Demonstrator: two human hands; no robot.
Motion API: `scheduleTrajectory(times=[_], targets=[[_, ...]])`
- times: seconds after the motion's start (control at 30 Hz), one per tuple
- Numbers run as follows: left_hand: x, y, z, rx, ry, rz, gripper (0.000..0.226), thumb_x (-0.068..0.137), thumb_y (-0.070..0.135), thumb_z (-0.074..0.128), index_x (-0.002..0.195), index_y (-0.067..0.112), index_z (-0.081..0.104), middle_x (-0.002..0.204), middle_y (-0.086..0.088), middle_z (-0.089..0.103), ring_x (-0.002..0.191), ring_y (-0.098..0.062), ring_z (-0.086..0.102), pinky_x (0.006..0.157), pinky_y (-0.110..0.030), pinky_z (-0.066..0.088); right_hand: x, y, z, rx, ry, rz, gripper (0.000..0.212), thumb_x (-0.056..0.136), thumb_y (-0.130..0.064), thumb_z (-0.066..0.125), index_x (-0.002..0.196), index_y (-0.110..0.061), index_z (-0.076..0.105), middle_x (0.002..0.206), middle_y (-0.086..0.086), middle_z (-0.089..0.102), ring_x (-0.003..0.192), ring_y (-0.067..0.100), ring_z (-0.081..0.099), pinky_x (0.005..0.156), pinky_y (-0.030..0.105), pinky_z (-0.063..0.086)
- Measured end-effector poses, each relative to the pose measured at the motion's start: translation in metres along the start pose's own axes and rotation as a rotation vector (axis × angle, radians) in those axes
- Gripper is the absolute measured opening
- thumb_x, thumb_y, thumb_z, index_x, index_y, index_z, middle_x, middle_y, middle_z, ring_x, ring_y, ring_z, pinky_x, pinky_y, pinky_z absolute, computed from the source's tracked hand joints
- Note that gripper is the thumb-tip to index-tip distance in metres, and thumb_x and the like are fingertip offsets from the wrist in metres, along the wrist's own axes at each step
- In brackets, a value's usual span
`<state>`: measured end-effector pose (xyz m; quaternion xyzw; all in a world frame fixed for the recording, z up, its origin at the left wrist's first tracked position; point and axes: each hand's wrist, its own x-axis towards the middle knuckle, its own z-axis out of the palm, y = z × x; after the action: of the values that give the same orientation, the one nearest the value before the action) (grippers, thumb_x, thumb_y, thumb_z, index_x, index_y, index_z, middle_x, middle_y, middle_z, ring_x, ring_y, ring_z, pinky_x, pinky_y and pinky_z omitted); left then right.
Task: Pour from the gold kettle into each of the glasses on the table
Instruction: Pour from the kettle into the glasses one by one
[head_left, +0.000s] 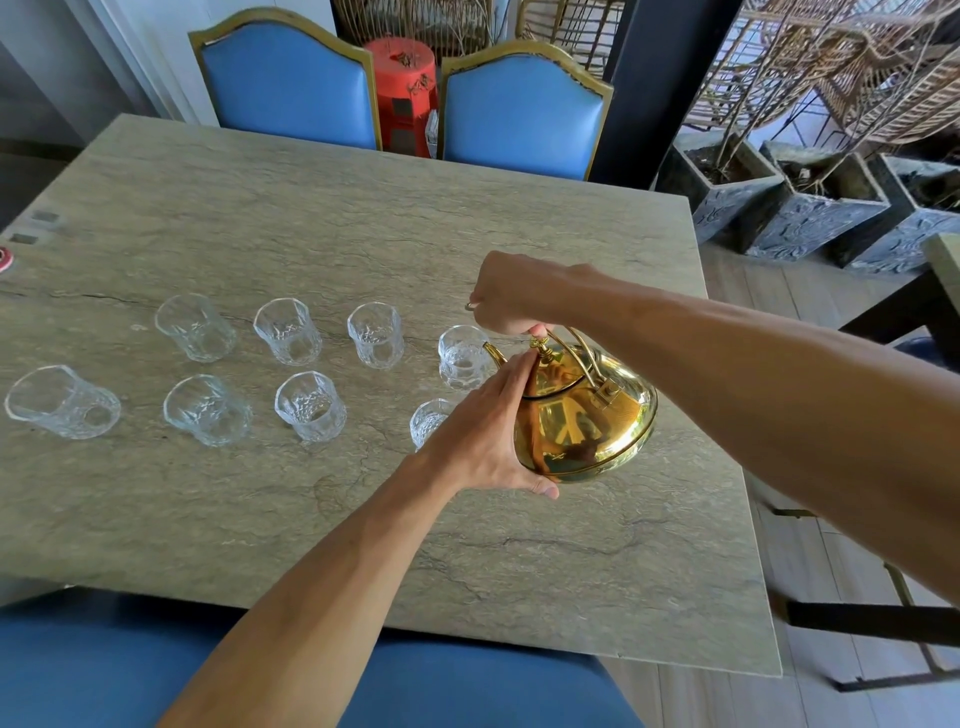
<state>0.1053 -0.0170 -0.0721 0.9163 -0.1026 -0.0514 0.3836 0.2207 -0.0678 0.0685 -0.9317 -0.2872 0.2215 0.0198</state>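
Step in hand: pouring into the right-end glass (462, 358) of the back row. The kettle (587, 421) is over the right side of the counter (311, 223), tipped left, with its spout at that glass's rim. No stream is visible.

Right hand (511, 299) is curled round the handle. Left hand (483, 441) lies flat on the body, fingers (511, 371) straight, reaching the lid knob.

Next move, as I judge it: tip further with the lid steadied, then go on to the seven other glasses (310, 406).

The kettle is round, polished gold and mirror-bright.

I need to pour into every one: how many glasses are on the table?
8 glasses: four in the back row, four in the front, the last partly behind the left hand. The gold kettle could hide another.
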Motion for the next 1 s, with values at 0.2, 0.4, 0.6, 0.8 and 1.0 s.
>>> scheduleTrajectory(times=[0.2,0.4,0.6,0.8,1.0], targets=[[0.000,0.000,0.000,0.020,-0.013,-0.017,0.163,0.040,0.070,0.092,0.161,0.017,-0.004,0.166,-0.005,0.019,0.151,-0.024,0.030,0.120,-0.047,0.035,-0.003,0.003,0.001,0.041,0.005,0.002,0.034,0.094,-0.016,0.049,0.123,-0.011,0.066,0.091,0.007,0.077,0.051,0.017,0.062,0.052,0.027,0.048],[-0.006,0.010,-0.010,0.084,-0.036,0.002,0.163,0.045,0.055,0.100,0.162,0.013,-0.005,0.170,-0.005,0.009,0.154,-0.021,0.020,0.125,-0.040,0.025,-0.014,0.008,0.001,0.112,0.054,0.011,0.035,0.096,-0.015,0.048,0.125,-0.009,0.065,0.072,0.007,0.071,0.053,0.016,0.061,0.052,0.025,0.046],[-0.012,0.017,-0.021,0.155,-0.059,0.038,0.164,0.045,0.053,0.100,0.161,0.021,-0.012,0.171,-0.004,0.005,0.155,-0.023,0.019,0.124,-0.044,0.027,-0.022,0.008,0.004,0.224,0.110,0.014,0.034,0.097,-0.013,0.049,0.128,-0.007,0.063,0.081,-0.001,0.070,0.047,0.010,0.056,0.035,0.019,0.036],[-0.020,0.014,-0.032,0.180,-0.080,0.082,0.163,0.045,0.054,0.100,0.161,0.019,-0.009,0.171,-0.004,0.004,0.154,-0.025,0.021,0.123,-0.048,0.029,-0.036,-0.002,-0.003,0.250,0.151,0.048,0.033,0.096,-0.012,0.051,0.125,-0.005,0.065,0.075,0.000,0.069,0.045,0.008,0.048,0.035,0.018,0.032],[-0.032,0.013,-0.051,0.183,-0.054,0.200,0.162,0.041,0.056,0.100,0.161,0.017,-0.002,0.166,-0.008,0.020,0.147,-0.028,0.035,0.116,-0.054,0.038,-0.054,-0.026,-0.014,0.231,0.202,0.105,0.031,0.100,-0.015,0.050,0.126,-0.008,0.064,0.073,-0.011,0.061,0.046,0.005,0.050,0.028,0.012,0.028]])
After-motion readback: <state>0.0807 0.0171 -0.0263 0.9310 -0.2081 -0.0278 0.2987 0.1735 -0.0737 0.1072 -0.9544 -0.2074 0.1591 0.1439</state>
